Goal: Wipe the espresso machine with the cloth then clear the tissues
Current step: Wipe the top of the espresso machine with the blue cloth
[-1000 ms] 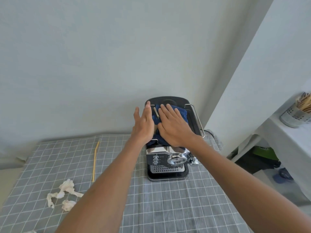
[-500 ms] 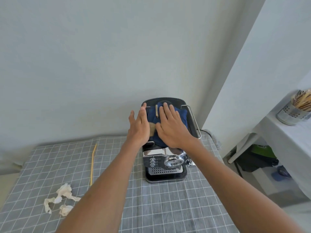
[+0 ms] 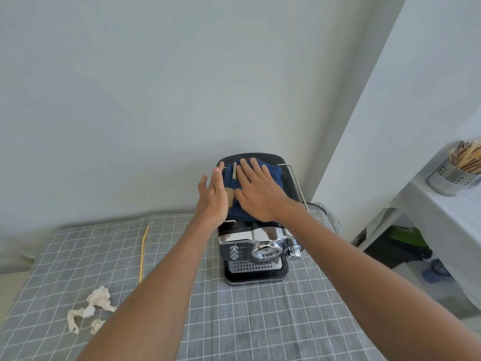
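Note:
A black and chrome espresso machine point(image 3: 256, 252) stands at the back of the grey checked table, against the wall. A dark blue cloth point(image 3: 272, 174) lies on its top. My right hand point(image 3: 257, 191) presses flat on the cloth, fingers spread. My left hand point(image 3: 213, 196) rests against the machine's upper left edge, fingers straight and apart, touching the cloth's left side. Crumpled white tissues point(image 3: 89, 310) lie on the table at the front left, far from both hands.
A thin yellow stick point(image 3: 143, 252) lies on the checked tablecloth point(image 3: 260, 321) left of the machine. To the right, past a gap, a white shelf point(image 3: 442, 212) carries a metal holder of chopsticks point(image 3: 454, 175). Dark items sit on the floor below.
My right hand has slid with the cloth toward the back of the machine's top. My left hand has stayed at the left edge.

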The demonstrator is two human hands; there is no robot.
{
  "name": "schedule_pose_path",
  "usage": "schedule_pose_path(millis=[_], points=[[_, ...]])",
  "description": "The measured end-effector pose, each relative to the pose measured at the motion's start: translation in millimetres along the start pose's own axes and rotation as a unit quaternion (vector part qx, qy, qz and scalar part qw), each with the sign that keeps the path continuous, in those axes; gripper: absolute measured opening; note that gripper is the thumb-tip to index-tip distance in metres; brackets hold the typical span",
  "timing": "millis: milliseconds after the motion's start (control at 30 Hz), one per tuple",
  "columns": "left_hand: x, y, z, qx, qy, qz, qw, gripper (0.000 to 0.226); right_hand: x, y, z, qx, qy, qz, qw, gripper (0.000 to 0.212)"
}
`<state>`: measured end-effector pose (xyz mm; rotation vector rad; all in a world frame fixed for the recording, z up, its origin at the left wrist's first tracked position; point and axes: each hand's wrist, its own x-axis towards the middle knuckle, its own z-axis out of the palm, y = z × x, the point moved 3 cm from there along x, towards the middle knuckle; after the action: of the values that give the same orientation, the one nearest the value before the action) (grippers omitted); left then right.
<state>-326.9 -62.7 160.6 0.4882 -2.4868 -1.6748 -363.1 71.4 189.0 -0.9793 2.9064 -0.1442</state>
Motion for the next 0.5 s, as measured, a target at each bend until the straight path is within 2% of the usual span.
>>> schedule_pose_path(millis=[100, 167, 233, 367, 500], points=[[1.0, -0.3, 0.3, -0.003, -0.001, 0.005, 1.000, 0.064, -44.5, -3.0, 8.4, -0.003, -0.014, -0.086, 0.996, 0.067], [0.3, -1.2, 1.3, -0.012, 0.001, 0.005, 1.000, 0.063, -56.2, 6.4, 8.0, 0.012, -0.035, -0.111, 0.993, 0.070], [0.2, -1.9, 2.0, -0.008, 0.000, -0.008, 1.000, 0.062, -43.1, 15.4, 2.4, 0.004, -0.044, -0.099, 0.994, 0.069], [1.7, -2.9, 0.5, -0.001, -0.006, -0.013, 1.000, 0.061, -6.8, 5.5, -2.4, -0.016, -0.026, -0.014, 0.999, 0.063], [3.1, -4.4, -0.9, 0.007, -0.005, -0.012, 1.000, 0.060, -41.1, -6.1, 8.0, -0.016, -0.002, -0.058, 0.998, 0.063]])
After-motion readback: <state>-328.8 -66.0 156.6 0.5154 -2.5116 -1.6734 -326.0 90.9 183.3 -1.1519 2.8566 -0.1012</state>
